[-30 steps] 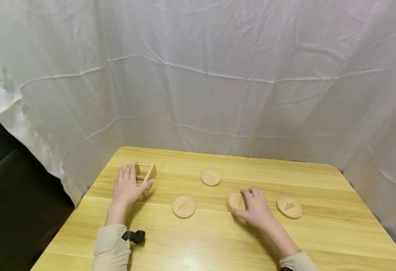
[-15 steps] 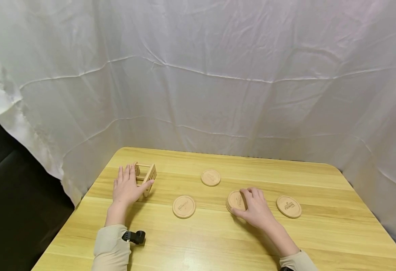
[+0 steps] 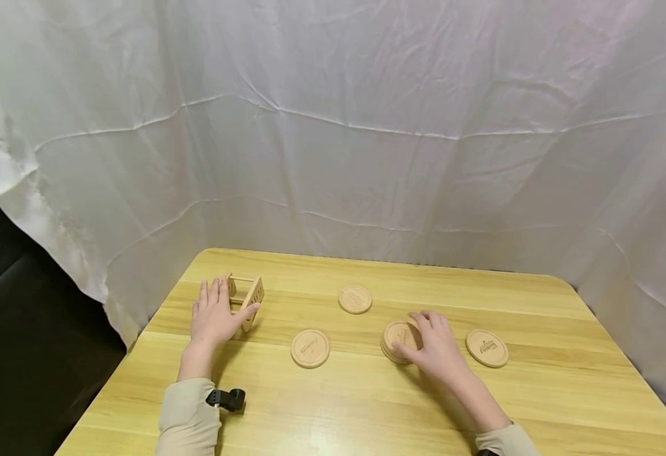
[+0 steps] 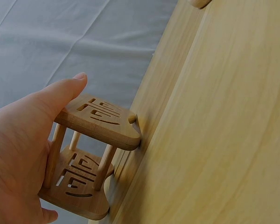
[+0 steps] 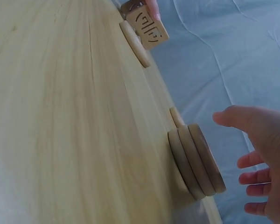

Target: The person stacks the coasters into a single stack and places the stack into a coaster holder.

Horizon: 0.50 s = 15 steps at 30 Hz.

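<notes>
Stack [image 5: 195,161] of three coasters stands on the table [image 3: 287,418], in front of the right hand [image 3: 440,351]. The discs lie flat one upon another, with rims nearly aligned. The top disc bears dark lettering, too small to read with certainty. Right hand: thumb and fingers apart, nothing held. The right wrist view shows a gap between this hand and the stack; in the head view the thumb lies across the near edge of the top disc.

Left hand [image 3: 214,320]: clamped on the rack [image 3: 256,296], thumb across one end panel and fingers along the opposite side. The rack is wooden, two cut-out panels joined by round posts, and stands on the table toward the left edge, well apart from the stack.

Loose coasters, three, each flat on the table: the near-left coaster [image 3: 310,348], between rack and stack; the far coaster [image 3: 355,299], beyond these toward the back edge; the right coaster [image 3: 486,348], just beside the right hand. All three carry markings on the upper face.

Surroundings: a pale, creased curtain [image 3: 333,171] hangs behind the table. A black device [image 3: 227,399] is worn at the left sleeve [image 3: 187,415].
</notes>
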Motion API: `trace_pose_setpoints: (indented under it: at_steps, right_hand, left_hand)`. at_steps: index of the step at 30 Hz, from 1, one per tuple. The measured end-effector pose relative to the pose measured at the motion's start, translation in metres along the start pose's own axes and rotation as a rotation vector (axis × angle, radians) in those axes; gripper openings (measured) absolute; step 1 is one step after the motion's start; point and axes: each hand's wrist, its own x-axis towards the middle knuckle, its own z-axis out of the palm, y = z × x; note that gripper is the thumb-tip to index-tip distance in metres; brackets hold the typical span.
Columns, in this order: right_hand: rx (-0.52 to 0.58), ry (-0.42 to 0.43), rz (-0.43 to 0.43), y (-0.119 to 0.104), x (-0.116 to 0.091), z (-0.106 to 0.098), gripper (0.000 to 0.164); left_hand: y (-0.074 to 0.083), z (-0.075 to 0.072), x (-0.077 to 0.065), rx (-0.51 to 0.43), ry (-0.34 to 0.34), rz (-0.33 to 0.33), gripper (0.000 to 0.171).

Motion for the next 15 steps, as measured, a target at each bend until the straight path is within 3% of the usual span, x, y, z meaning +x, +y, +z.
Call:
trace_pose_setpoints:
  at_steps: [10, 15]
  right_hand:
    - [-0.022, 0.013, 0.011, 0.016, -0.004, -0.009, 0.072]
    - [-0.040, 0.066, -0.003, 0.029, -0.010, -0.016, 0.070]
  left_hand:
    - [0.000, -0.002, -0.001, 0.001, -0.001, -0.003, 0.111]
    - [0.001, 0.000, -0.001, 0.002, -0.005, -0.004, 0.111]
